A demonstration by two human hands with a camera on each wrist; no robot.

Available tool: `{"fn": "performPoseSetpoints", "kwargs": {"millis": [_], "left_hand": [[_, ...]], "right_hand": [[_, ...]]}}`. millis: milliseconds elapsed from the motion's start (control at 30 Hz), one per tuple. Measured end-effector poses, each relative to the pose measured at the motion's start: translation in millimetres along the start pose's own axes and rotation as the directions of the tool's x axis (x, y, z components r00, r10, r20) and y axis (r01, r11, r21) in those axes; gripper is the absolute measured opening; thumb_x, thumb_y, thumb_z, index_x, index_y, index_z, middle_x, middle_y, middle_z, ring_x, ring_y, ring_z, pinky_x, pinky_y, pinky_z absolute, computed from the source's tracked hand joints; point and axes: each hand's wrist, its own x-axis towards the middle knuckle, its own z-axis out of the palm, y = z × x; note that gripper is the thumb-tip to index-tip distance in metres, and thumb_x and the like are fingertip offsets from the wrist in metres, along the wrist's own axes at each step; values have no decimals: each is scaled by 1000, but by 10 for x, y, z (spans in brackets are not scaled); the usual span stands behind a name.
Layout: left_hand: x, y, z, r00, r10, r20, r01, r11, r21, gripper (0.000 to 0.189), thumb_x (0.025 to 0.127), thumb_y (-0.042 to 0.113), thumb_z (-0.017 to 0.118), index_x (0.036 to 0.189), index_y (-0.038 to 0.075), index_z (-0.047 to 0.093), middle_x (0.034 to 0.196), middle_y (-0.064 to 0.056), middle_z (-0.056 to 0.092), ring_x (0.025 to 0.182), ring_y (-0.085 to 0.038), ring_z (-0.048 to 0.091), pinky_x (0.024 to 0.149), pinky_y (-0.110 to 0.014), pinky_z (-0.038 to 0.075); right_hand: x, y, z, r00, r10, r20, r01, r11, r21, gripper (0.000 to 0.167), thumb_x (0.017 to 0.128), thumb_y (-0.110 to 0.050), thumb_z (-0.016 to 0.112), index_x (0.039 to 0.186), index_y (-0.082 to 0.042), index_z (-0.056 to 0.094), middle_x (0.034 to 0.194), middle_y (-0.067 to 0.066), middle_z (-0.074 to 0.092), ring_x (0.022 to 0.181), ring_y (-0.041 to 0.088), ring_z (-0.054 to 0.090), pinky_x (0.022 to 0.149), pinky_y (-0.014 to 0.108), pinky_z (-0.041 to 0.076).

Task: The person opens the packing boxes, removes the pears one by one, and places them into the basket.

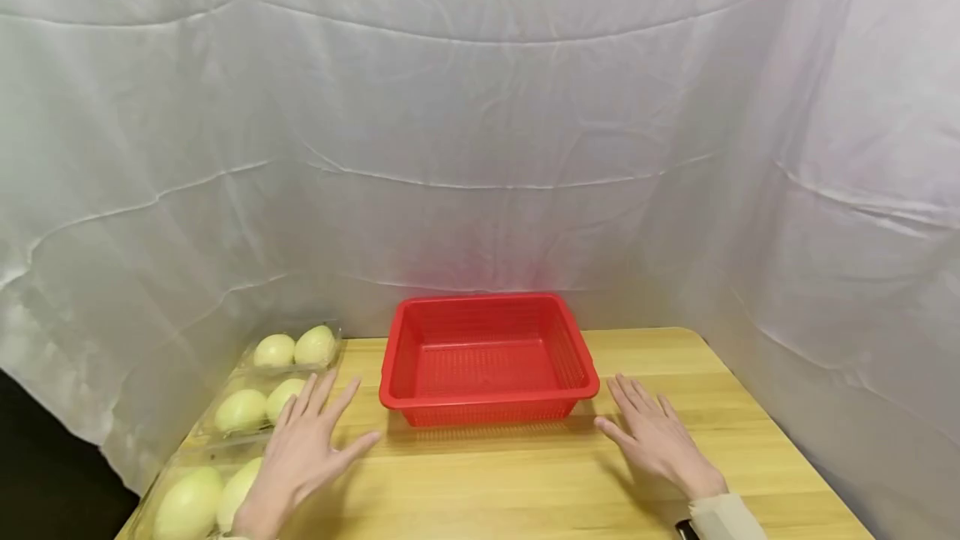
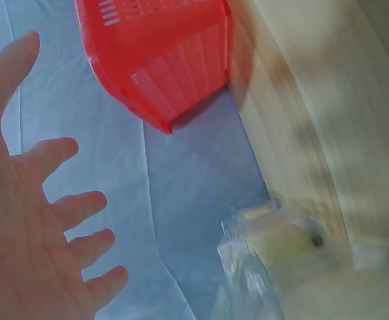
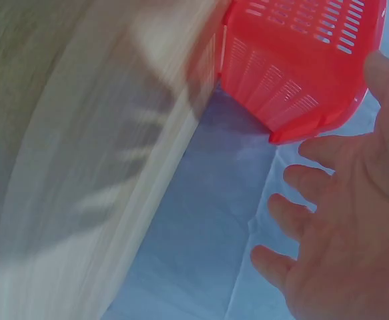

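My left hand (image 1: 300,448) hovers over the left side of the table with fingers straight and spread, holding nothing. It is nearest to pale yellow-green round fruits (image 1: 240,412) in clear plastic packs and partly covers some of them. Their exact kind is unclear. Right of the middle, my right hand (image 1: 660,440) is also spread flat, palm down, with nothing in it. Between the hands, towards the back, stands a red plastic basket (image 1: 487,400) with slotted walls and nothing inside. Both wrist views show a bare palm and the side of the basket (image 2: 174,80) (image 3: 274,80) beyond the fingertips.
The wooden table (image 1: 450,482) has a rounded back right corner. A pale cloth curtain (image 1: 495,107) hangs behind and along both sides. The packs form a row along the left edge, the back pack (image 1: 315,347) nearest the curtain. A dark band (image 1: 686,530) circles the right wrist.
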Motion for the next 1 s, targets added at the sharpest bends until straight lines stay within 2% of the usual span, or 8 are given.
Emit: {"fn": "performPoseSetpoints", "kwargs": {"millis": [267,433,567,767,1000], "left_hand": [[-88,-124,-60,999,-24,-26,24,1000,17,81,81,67,63,148,25,43,152,-19,39,140,-46,30,110,-63,22],[-150,-188,-100,999,-38,-17,38,999,4,82,83,65,63,151,27,39,151,-22,38,140,-47,28,109,-64,22],[-208,-232,-121,999,-50,-13,50,999,3,80,84,63,63,149,23,42,149,-24,40,138,-48,31,106,-66,25],[-259,-309,-170,994,-109,18,109,994,2,75,86,63,61,144,16,48,142,-28,46,132,-52,38,97,-74,30],[-364,-475,-249,981,-182,73,182,983,-1,74,91,60,56,139,5,51,135,-31,50,122,-55,44,91,-75,33]], "right_hand": [[-1,1,46,999,-17,-36,17,1000,6,70,100,-54,42,149,-4,39,155,18,34,143,43,30,112,66,17],[7,14,44,999,-15,-51,15,1000,5,68,101,-53,41,149,-5,39,154,20,37,141,42,34,112,65,22],[6,38,56,998,-6,-62,6,1000,-7,66,101,-53,42,147,-6,43,150,21,43,137,43,40,109,64,29],[14,61,75,995,10,-103,-9,1000,8,56,100,-49,48,135,-7,58,133,16,61,119,40,59,95,60,45],[15,39,84,993,9,-118,-9,1000,0,44,97,-45,56,123,-11,68,120,10,70,105,35,67,86,57,51]]}}
